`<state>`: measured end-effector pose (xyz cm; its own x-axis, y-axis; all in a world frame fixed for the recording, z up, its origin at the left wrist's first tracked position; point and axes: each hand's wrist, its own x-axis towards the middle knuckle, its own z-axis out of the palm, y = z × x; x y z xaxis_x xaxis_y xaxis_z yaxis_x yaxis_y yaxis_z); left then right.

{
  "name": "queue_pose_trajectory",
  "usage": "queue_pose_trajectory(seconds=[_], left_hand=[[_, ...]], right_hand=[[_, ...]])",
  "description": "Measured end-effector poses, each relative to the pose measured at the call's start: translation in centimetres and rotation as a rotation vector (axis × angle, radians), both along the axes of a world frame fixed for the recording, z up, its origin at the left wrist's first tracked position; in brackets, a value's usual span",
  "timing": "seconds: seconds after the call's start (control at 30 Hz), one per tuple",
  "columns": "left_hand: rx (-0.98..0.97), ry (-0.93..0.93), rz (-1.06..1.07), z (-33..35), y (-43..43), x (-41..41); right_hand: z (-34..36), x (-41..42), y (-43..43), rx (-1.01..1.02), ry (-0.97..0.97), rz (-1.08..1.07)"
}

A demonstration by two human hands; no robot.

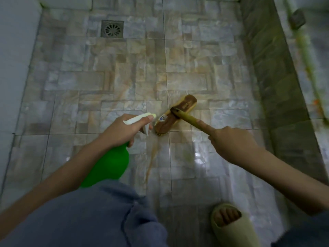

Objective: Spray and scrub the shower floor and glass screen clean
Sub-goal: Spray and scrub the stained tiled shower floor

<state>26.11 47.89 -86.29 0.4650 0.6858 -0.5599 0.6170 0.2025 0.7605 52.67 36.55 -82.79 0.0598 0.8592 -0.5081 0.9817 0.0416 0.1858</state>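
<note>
Head view: right grip point(231, 139) is closed round the brush handle point(187, 118); the brush head point(176, 114) rests mid shower floor point(106, 77), just beyond that grip, its long axis slanting near-left to far-right. Left grip point(122, 130) clasps the spray bottle point(108, 164), nozzle just beside the head's near end.

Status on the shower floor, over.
Left hand grips spray bottle. Right hand grips scrub brush handle, head on floor. Nothing in the way.

The light is dim and cool, with white glare on the wet floor point(198, 155). The picture is soft throughout, worst at the edges, where the wide lens bends the wall point(16, 59).
</note>
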Motion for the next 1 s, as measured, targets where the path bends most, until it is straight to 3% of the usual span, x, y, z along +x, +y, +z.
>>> queue_pose_trajectory(seconds=[0.37,0.6,1.0], left_hand=[[0.100,0.114,0.213,3.1,-8.6,4.8],[0.068,0.243,0.367,4.2,-13.9,4.0],[0.112,0.155,0.410,0.5,-18.8,3.6]], right_hand=[[0.2,5.7,-0.3,-0.066,0.267,0.161],[0.9,5.9,3.6,-0.135,0.208,0.331],[1.1,5.0,2.7,-0.127,0.157,0.329]])
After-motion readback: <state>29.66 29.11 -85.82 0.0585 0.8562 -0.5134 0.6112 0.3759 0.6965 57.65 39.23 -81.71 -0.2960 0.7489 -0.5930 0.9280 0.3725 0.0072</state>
